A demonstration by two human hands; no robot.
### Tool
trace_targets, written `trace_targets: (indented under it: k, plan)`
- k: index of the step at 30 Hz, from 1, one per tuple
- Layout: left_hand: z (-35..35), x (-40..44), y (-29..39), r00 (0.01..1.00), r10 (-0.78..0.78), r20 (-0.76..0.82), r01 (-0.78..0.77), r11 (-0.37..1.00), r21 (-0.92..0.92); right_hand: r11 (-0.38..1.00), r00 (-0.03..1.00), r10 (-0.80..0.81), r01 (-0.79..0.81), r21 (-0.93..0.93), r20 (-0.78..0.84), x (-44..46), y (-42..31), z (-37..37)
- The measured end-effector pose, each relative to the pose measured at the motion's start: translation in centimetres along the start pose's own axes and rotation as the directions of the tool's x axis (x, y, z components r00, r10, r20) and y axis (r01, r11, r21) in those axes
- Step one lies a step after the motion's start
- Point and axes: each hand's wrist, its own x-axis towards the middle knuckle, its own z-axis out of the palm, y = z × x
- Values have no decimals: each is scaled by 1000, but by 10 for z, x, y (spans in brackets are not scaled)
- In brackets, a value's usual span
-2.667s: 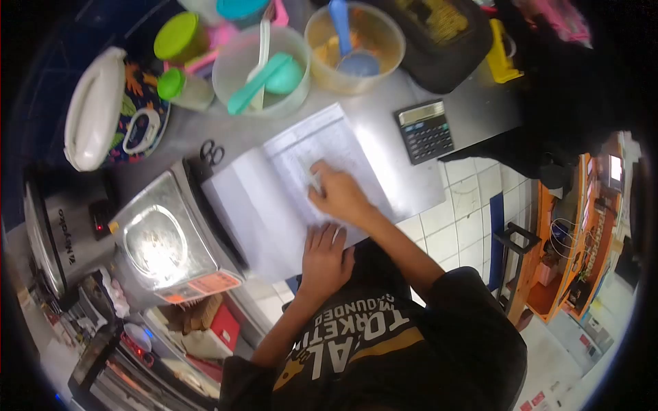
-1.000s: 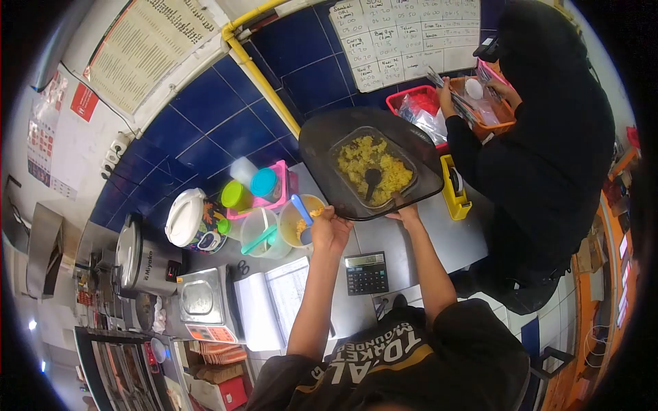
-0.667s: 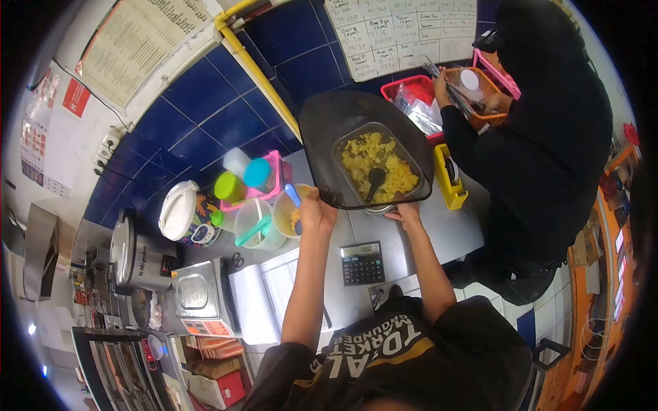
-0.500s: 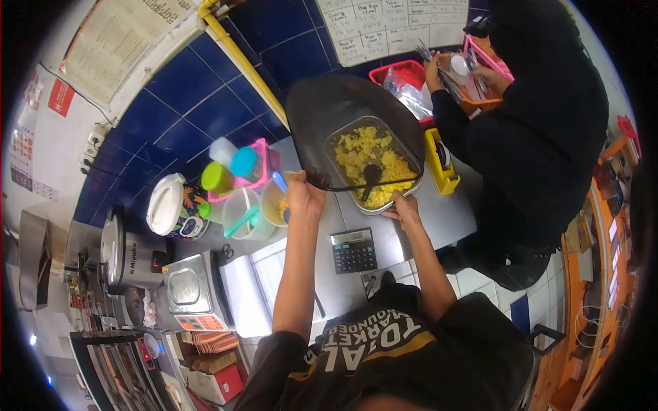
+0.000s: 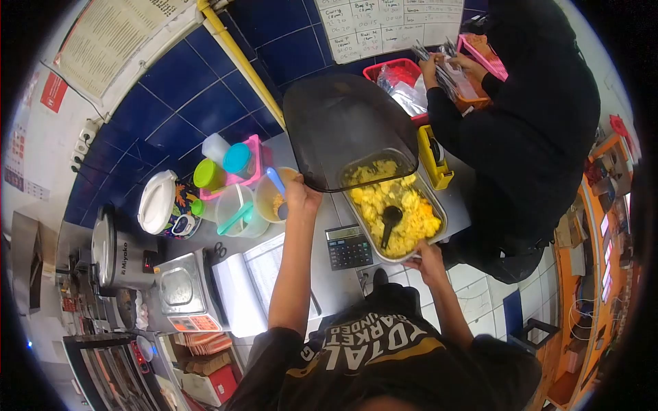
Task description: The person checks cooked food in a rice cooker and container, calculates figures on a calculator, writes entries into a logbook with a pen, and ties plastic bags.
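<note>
My left hand [image 5: 301,196] grips the near left edge of a dark see-through cover [image 5: 346,127], which is raised over the far part of a metal tray [image 5: 445,218]. My right hand [image 5: 428,263] holds the tray by its near rim, fingers closed on it. Yellow food [image 5: 411,205] in pieces fills the tray, and a black spoon [image 5: 391,218] lies on it. The cover still overlaps the tray's far end. A calculator [image 5: 348,247] lies left of the tray, and an open notebook [image 5: 250,281] is beneath my left forearm.
Left of the cover are two tubs [image 5: 241,211] with spoons, a pink basket [image 5: 255,161] and a scale [image 5: 179,288]. A yellow tape dispenser [image 5: 434,157] stands right of the cover. A person in black [image 5: 528,130] handles packets at an orange basket [image 5: 473,101].
Earlier my hands were at the notebook; later they held the cover and tray. The tray has since slid nearer and to the right from under the cover, showing more food.
</note>
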Motion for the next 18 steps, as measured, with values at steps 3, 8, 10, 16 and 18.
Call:
trace_targets:
  k: [3, 8, 10, 16, 18]
  plan:
    - [-18, 5, -11, 997, -27, 76, 29, 999, -29, 999, 999, -31, 32, 31, -43, -34, 11, -11]
    - [-41, 15, -28, 998, 60, 7, -60, 998, -20, 1000, 996, 14, -12, 16, -89, -72, 22, -31]
    - [-50, 23, -37, 996, 87, -23, -87, 996, -4, 1000, 991, -17, 16, -11, -131, -84, 30, -41]
    - [-47, 24, -60, 981, 56, -185, -15, 976, 216, 997, 987, -2, -9, -71, -162, -115, 21, -47]
    - [-59, 30, -70, 975, 93, -203, -36, 963, 268, 999, 988, -11, 6, -38, -156, -124, 17, -47]
